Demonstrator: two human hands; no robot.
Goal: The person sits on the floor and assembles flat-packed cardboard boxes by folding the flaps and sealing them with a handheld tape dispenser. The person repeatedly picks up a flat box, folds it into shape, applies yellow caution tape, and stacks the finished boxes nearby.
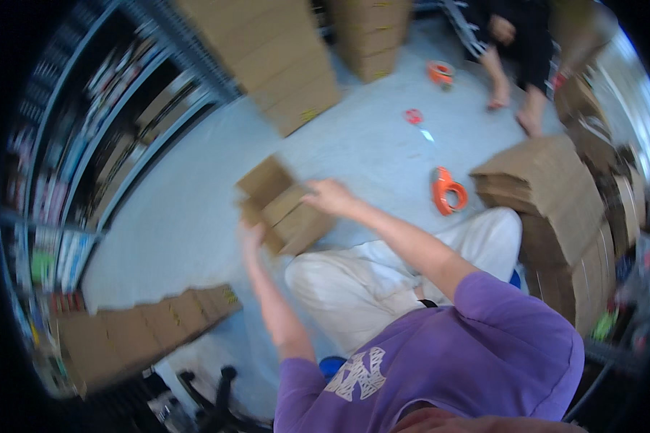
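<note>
Brown open-topped cardboard box (pixel 285 211), blurred, sits between the hands in front of the person's left knee, over the pale grey-blue floor (pixel 173 195); can't tell whether it touches the floor. Hands are apart from each other, both clamped on the box: left hand (pixel 250 237) at its left near edge, right hand (pixel 328 196) at its right far edge. Left fingers too blurred to place exactly. Box is tilted, opening turned up and roughly to the far left, one flap standing out on the far side. Long axis can't be told for sure; blur and tilt hide the proportions. A straight seam runs across the inner panel, from near left to far right.

Edges and room: near side is tight, white trousers (pixel 339 278) just beside the box. Widest bare floor is to the left, bounded by grey metal shelving (pixel 195 61). Tall brown carton stack (pixel 274 58) limits the far side, well apart. Row of brown cardboard boxes (pixel 144 325) bounds the near left. To the right, orange ring-shaped tape dispenser (pixel 440 191) lies near the right knee, red-handled scissors (pixel 413 116) farther off. Bundled brown cardboard stack (pixel 542 180) closes the right side; a co-worker's bare foot (pixel 531 119) is beyond it, far right.
</note>
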